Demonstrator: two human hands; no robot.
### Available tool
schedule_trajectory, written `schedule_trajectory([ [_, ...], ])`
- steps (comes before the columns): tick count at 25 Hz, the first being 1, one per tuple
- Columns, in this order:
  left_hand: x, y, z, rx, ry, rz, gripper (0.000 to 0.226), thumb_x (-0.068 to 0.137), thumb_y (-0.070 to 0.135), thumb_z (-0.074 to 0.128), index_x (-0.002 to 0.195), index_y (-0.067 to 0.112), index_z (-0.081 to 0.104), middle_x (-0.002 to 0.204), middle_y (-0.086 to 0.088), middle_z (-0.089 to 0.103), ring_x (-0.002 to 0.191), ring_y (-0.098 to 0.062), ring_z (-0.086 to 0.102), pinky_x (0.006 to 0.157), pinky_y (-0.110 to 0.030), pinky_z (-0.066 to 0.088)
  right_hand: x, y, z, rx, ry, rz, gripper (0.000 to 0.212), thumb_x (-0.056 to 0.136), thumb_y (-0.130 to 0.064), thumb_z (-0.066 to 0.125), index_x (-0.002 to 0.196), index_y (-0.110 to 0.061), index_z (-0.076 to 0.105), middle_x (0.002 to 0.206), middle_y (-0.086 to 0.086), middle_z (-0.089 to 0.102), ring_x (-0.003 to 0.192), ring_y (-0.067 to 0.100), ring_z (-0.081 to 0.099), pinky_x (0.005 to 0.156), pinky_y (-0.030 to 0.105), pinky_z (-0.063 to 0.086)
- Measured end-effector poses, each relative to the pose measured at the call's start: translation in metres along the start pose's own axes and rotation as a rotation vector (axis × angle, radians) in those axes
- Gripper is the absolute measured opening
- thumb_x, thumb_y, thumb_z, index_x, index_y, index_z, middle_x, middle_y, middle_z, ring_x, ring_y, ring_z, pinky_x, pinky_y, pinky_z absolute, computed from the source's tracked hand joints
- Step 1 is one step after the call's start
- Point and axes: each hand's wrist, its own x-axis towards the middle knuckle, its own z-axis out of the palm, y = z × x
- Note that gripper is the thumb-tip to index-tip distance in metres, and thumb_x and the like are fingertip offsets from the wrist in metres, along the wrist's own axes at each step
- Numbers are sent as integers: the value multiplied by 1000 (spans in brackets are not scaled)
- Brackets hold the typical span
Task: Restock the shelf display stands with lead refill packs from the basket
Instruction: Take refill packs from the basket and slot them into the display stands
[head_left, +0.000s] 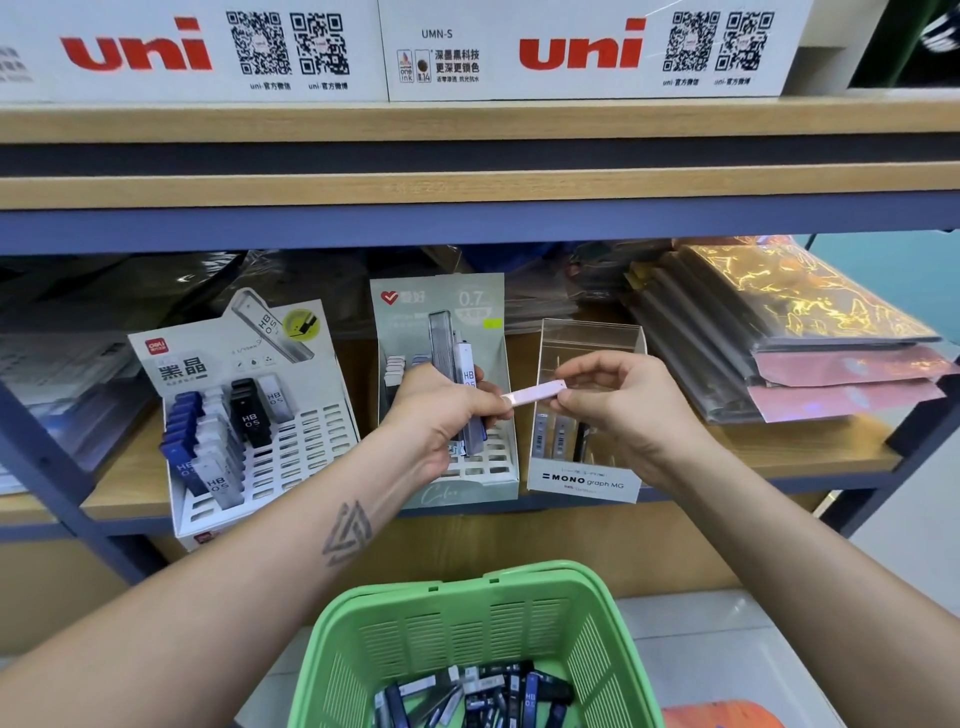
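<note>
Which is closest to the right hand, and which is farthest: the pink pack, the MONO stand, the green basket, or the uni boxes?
1. Pink pack: pinched in the right hand fingers.
2. MONO stand: just below the hand.
3. Green basket: lower down, near the floor.
4. Uni boxes: top shelf, farthest.

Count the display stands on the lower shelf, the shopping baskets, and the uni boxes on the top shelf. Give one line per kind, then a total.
Display stands: 3 (Deli stand, 0.7 stand, MONO graph stand)
Green basket: 1
Uni boxes: 2 fully readable (left box, right box)
Total: 6
</note>
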Motion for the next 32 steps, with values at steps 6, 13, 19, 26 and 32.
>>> schedule_trajectory([
  [6, 1, -2, 5, -102, -67, -68, 30, 78, -12, 76, 103, -6, 60, 86, -32, 71, 79, -35, 72, 72, -35, 58, -3, -7, -11, -2, -35, -57, 25, 86, 6, 72, 110, -2, 72, 93, 16, 77, 89, 28, 76, 82, 33, 62],
  [13, 1, -6, 12, -89, -157, -188, 21, 83, -6, 73, 100, -17, 67, 95, -33, 71, 81, -31, 68, 70, -29, 57, -6, -12, -20, -117, -30, -94, 15, 91, 0, 70, 105, -2, 74, 86, 14, 77, 84, 25, 76, 78, 31, 62],
  [19, 5, -8, 12, -23, -169, -154, 18, 82, -5, 75, 97, -14, 69, 96, -29, 73, 79, -26, 71, 69, -29, 59, -3, -22, -41, -279, 60, -83, 7, 87, 1, 74, 93, -2, 73, 79, 13, 76, 75, 25, 76, 68, 28, 62],
  [26, 3, -11, 12, 38, -168, -131, 20, 81, -5, 76, 97, -14, 69, 97, -30, 72, 79, -28, 70, 75, -32, 59, 5, -5, -53, -964, 116, -170, 8, 91, -10, 74, 97, -13, 76, 84, 1, 73, 79, 14, 72, 79, 33, 60],
  [32, 1, -15, 15, 55, -172, -119, 42, 79, -7, 77, 114, -22, 61, 94, -33, 71, 72, -27, 70, 66, -29, 59, 3, 18, -44, -1143, 97, -137, 8, 90, -14, 73, 95, -16, 79, 95, 6, 75, 92, 26, 70, 84, 39, 58],
])
